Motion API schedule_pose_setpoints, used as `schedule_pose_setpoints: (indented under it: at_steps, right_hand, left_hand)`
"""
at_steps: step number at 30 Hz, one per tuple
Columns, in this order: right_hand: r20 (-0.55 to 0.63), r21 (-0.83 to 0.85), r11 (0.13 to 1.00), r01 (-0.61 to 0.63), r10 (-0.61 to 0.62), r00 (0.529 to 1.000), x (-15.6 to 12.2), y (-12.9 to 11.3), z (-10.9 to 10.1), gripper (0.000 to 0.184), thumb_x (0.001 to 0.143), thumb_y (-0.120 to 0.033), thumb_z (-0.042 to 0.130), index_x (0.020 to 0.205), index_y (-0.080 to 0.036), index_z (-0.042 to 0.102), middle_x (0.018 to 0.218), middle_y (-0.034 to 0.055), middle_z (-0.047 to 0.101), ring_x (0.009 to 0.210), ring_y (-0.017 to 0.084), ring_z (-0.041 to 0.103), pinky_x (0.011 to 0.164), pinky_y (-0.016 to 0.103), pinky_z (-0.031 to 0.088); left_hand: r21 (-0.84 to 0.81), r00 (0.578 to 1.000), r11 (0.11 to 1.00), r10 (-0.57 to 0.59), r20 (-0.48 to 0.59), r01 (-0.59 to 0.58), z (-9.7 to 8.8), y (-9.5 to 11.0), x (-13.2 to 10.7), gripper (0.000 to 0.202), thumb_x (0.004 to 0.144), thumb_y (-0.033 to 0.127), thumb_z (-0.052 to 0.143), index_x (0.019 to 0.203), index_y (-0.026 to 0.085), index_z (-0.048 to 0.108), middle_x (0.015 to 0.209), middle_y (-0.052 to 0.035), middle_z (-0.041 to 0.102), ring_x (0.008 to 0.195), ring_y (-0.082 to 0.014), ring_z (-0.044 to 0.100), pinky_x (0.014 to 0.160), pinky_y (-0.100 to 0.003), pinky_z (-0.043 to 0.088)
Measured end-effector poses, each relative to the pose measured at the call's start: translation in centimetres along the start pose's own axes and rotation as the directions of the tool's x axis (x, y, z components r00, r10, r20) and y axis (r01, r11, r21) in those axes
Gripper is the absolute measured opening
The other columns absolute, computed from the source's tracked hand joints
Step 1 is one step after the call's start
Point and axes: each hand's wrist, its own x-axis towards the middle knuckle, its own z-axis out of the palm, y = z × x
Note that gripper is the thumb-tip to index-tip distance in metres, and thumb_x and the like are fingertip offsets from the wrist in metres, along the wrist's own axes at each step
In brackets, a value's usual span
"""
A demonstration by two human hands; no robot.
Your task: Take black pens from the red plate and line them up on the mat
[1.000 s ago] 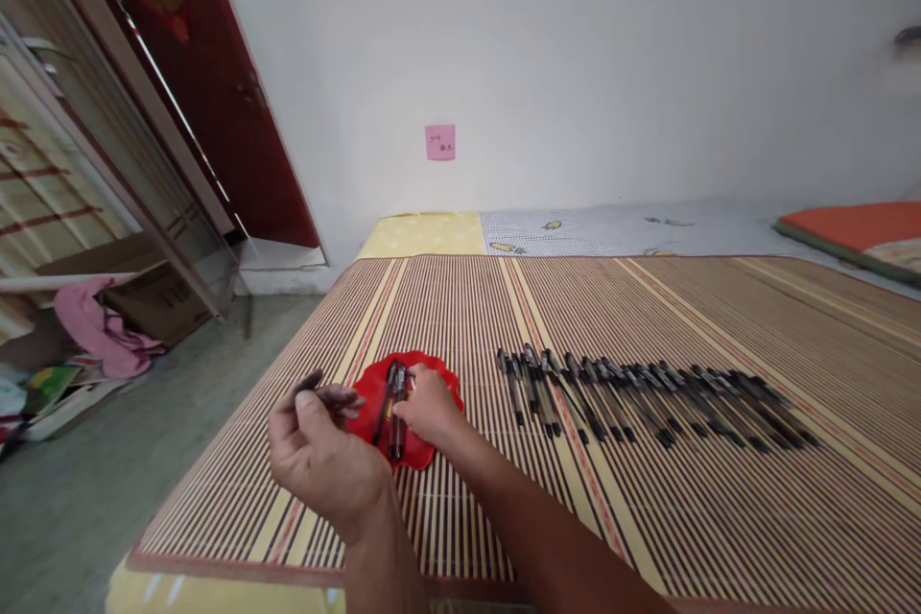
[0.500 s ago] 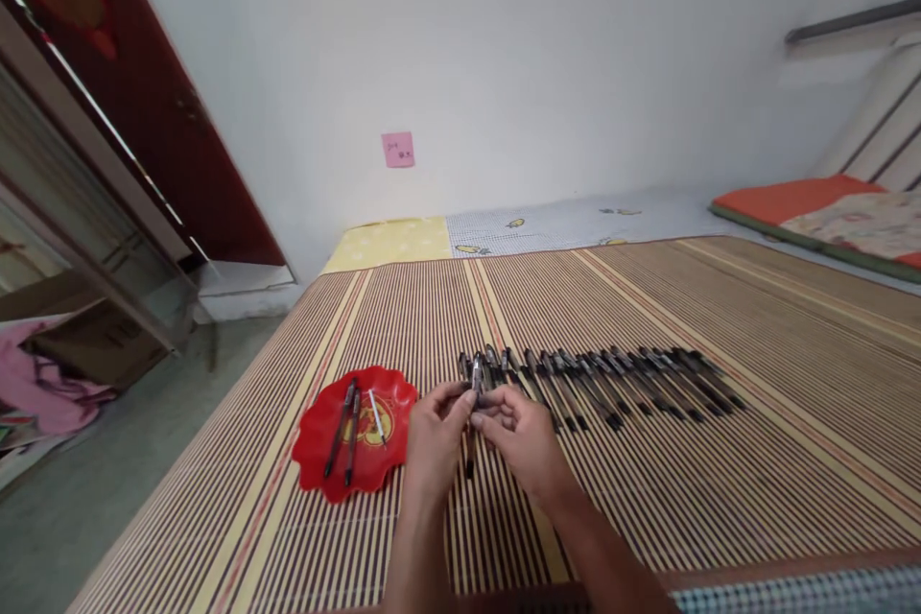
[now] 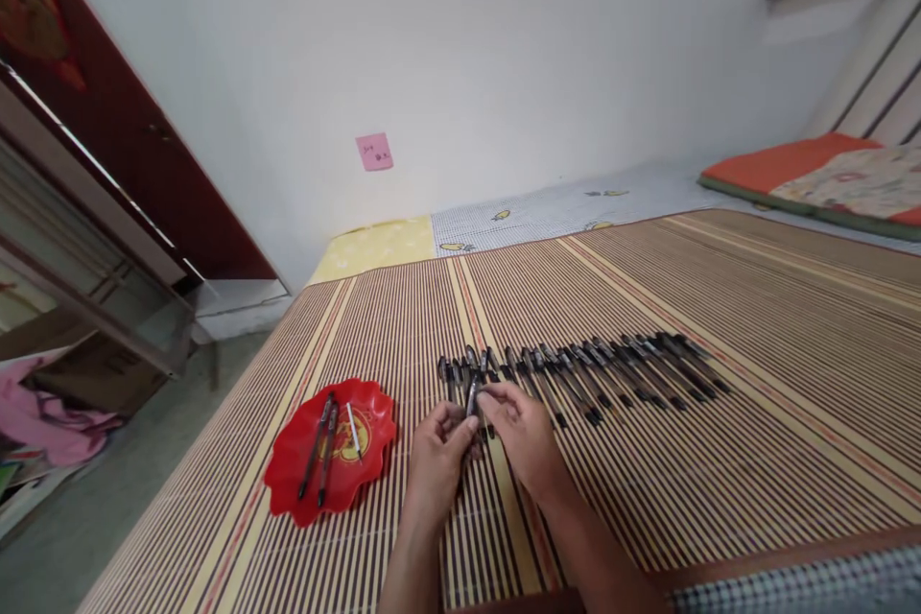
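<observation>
My left hand (image 3: 437, 451) is closed around a black pen (image 3: 472, 395), holding it by the barrel with its capped end pointing away from me. The fingertips of my right hand (image 3: 524, 432) pinch the same pen near its upper end. Just beyond and to the right of my hands, many black capped pens (image 3: 619, 369) lie in a long, uneven row. To the left sits a red scalloped plate (image 3: 280, 475). Two dark pens (image 3: 317, 451) and a thin white pen refill (image 3: 354, 432) rest in it.
A striped bamboo mat (image 3: 360, 556) covers the bed under everything. Behind it rises a white wall (image 3: 504, 48) with a pink note (image 3: 375, 152). An orange-edged cushion (image 3: 791, 168) lies at the far right. On the floor side, a cardboard box (image 3: 101, 374) stands at left.
The view has turned slightly, so the plate and pens appear farther left. My hands still hold the pen, now tilted more to the right, with my right fingers nearer its upper end.
</observation>
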Motion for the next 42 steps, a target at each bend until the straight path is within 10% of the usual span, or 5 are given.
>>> schedule_pose_setpoints:
  at_steps: [7, 18, 24, 31, 42]
  right_hand:
    - [-0.036, 0.033, 0.999, 0.004, -0.003, 0.999, 1.0, 1.5, 0.5, 0.034, 0.080, -0.046, 0.066, 0.063, -0.020, 0.053, 0.052, -0.0071, 0.041, 0.050, 0.010, 0.039, 0.047, 0.024, 0.029]
    - [-0.290, 0.634, 0.774, 0.006, 0.231, 0.929, 3.1, 0.0, -4.9, 0.031, 0.060, -0.037, 0.083, 0.075, -0.020, 0.062, 0.074, -0.0004, 0.065, 0.066, 0.014, 0.060, 0.056, 0.024, 0.049]
    - [0.054, 0.250, 0.958, -0.143, 0.134, 0.990, 2.2, 0.3, -2.7, 0.035, 0.070, -0.049, 0.078, 0.070, -0.018, 0.063, 0.049, -0.0083, 0.042, 0.043, 0.006, 0.031, 0.040, 0.021, 0.023]
    - [-0.011, -0.016, 0.999, 0.047, -0.047, 0.999, 1.9, 0.4, -1.4, 0.021, 0.074, -0.037, 0.070, 0.067, -0.018, 0.067, 0.063, -0.0013, 0.060, 0.063, 0.015, 0.054, 0.062, 0.026, 0.043]
    - [0.040, -0.028, 0.998, 0.048, -0.047, 0.998, 2.1, -0.4, -2.2, 0.023, 0.076, -0.040, 0.066, 0.072, -0.018, 0.068, 0.063, -0.0003, 0.061, 0.063, 0.016, 0.054, 0.062, 0.028, 0.042]
  left_hand:
    - [0.082, 1.000, 0.997, 0.008, -0.030, -0.006, 1.0, -0.9, -0.2, 0.037, 0.066, 0.044, 0.082, 0.068, 0.018, 0.057, 0.054, 0.0065, 0.052, 0.048, -0.0078, 0.044, 0.046, -0.019, 0.035]
    - [0.019, 0.996, 0.999, -0.042, 0.081, 0.040, 1.2, -0.9, -0.6, 0.036, 0.072, 0.047, 0.077, 0.071, 0.018, 0.057, 0.056, 0.0054, 0.055, 0.044, -0.0068, 0.046, 0.043, -0.018, 0.037]
    - [0.084, 0.997, 0.995, 0.050, -0.055, -0.045, 1.0, -1.2, -0.2, 0.028, 0.071, 0.038, 0.077, 0.074, 0.019, 0.057, 0.056, 0.0077, 0.048, 0.047, -0.0083, 0.043, 0.046, -0.019, 0.036]
    - [0.246, 0.980, 0.961, 0.160, -0.120, -0.127, 1.3, -1.1, -0.6, 0.023, 0.073, 0.030, 0.076, 0.068, 0.018, 0.056, 0.054, 0.0081, 0.043, 0.049, -0.0080, 0.038, 0.048, -0.018, 0.030]
    - [-0.080, 0.993, 0.993, -0.076, 0.091, 0.084, 1.7, -0.6, -0.7, 0.041, 0.071, 0.049, 0.080, 0.082, 0.019, 0.054, 0.055, 0.0084, 0.054, 0.039, -0.0077, 0.047, 0.040, -0.018, 0.040]
